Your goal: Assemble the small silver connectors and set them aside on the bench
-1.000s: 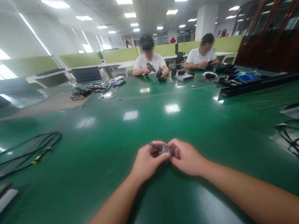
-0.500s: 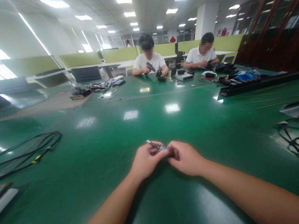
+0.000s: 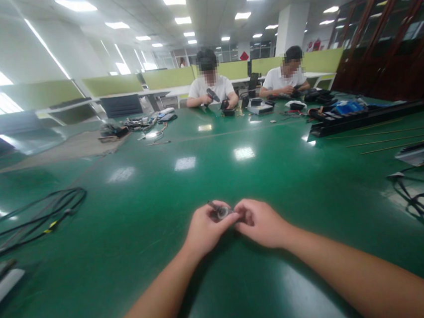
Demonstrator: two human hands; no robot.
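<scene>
my left hand (image 3: 206, 229) is closed on a small grey metal part (image 3: 222, 212), thumb along its near side — thin end poking up leftward. my right hand (image 3: 262, 223) curls at the other end; whether it grips, i can't tell. the part is over the green table (image 3: 140, 236), black cables (image 3: 35, 236) off to the left.

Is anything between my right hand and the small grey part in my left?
No object is visible between them. The left hand holds the small grey part beside the right hand, left thumb along its near side; whether the right hand touches it is hidden.
</scene>
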